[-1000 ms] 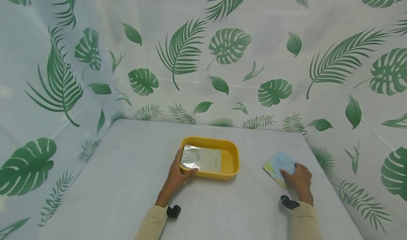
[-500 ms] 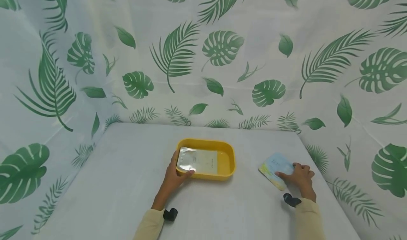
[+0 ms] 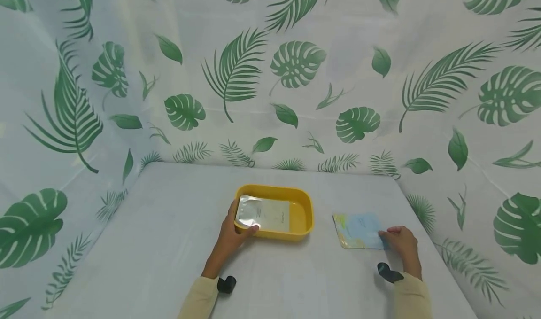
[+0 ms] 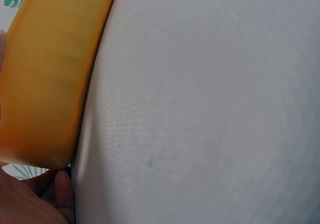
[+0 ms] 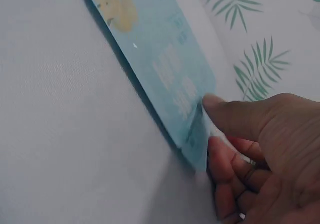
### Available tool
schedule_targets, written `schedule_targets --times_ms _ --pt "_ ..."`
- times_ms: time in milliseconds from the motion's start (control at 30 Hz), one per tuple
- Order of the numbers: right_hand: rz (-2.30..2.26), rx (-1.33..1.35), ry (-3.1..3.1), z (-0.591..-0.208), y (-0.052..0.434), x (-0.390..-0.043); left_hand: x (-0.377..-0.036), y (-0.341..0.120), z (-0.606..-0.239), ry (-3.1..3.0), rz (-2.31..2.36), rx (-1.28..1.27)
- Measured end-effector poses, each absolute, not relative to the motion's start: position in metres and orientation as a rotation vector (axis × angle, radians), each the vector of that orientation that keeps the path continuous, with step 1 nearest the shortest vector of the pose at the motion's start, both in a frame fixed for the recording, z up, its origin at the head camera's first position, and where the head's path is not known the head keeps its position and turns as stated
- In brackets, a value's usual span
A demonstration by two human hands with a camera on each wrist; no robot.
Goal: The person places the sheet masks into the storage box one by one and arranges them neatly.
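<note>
My left hand (image 3: 230, 237) grips the near left corner of the yellow tray (image 3: 305, 214): the thumb lies curled over the rim and the fingers wrap the outer wall. In the left wrist view the tray's outer wall (image 4: 47, 78) fills the left side, with my fingers just below its lower corner against the white tablecloth (image 4: 210, 108). Inside the tray lies a silver pouch (image 3: 262, 213), flat, occupying the left and middle of the tray floor; my thumb tip rests at its near left edge.

My right hand (image 3: 401, 244) pinches the right edge of a light blue sachet (image 3: 358, 229). The right wrist view shows the thumb on top of the sachet (image 5: 165, 68) and the fingers (image 5: 225, 169) curled beneath its edge, so that side is raised off the cloth. The sachet carries a yellow patch at its far left corner. It sits to the right of the tray, apart from it, on the tablecloth.

Both sleeves are pale yellow, each with a black wrist device. The table is enclosed on three sides by a white curtain (image 3: 296, 65) printed with green leaves.
</note>
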State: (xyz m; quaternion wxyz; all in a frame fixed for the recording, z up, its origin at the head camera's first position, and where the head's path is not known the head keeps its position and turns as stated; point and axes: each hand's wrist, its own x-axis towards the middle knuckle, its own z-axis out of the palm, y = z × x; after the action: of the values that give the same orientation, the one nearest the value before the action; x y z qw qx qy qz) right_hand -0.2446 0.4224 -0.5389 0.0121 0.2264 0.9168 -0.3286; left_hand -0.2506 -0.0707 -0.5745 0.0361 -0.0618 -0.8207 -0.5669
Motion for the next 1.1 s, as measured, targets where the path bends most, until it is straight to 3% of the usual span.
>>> schedule_targets --times_ms 500,800,1100 --pt "-0.978 0.608 2.743 -0.523 0.39 -0.255 -0.254 -0.071 -0.573 -2.518 -1.735 -0.178" --pt "-1.725 0.435 2.57 -0.511 0.384 -0.242 -0.253 -0.071 -0.574 -2.527 -1.732 -0.173" --pt "-2.195 0.349 2.474 -0.476 0.333 -0.251 -0.252 -0.069 -0.576 -2.539 -1.733 -0.15"
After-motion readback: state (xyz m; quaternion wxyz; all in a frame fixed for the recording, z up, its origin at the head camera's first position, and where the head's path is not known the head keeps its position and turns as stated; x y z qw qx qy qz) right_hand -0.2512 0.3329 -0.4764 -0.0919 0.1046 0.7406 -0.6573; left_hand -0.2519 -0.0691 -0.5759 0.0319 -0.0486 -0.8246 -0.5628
